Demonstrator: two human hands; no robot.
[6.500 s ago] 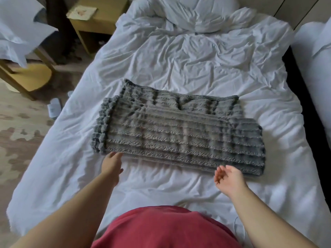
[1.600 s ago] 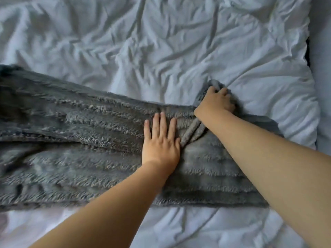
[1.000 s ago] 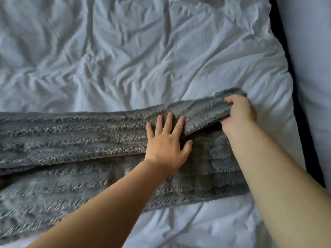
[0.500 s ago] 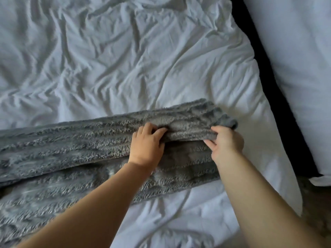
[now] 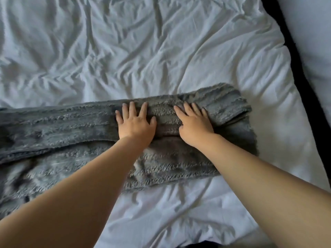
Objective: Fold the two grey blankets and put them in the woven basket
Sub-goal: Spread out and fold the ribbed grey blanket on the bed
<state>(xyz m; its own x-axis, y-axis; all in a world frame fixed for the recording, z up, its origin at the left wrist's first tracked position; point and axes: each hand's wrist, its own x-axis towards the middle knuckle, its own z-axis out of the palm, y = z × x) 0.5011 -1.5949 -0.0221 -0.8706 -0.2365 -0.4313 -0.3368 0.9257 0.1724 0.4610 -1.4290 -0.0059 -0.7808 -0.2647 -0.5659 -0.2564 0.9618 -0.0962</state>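
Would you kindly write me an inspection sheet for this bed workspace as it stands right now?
Surface: rumpled white duvet covering the bed.
Job's things: one grey blanket lies across the duvet, its upper layer folded over the lower; woven basket not in view.
Clutter: nothing seen.
Grippers: left hand and right hand both rest flat on the folded layer, fingers straight, side by side near the blanket's right end.
Cables: nothing seen.
Surroundings: a neighbouring bed in white at right, across a dark gap.
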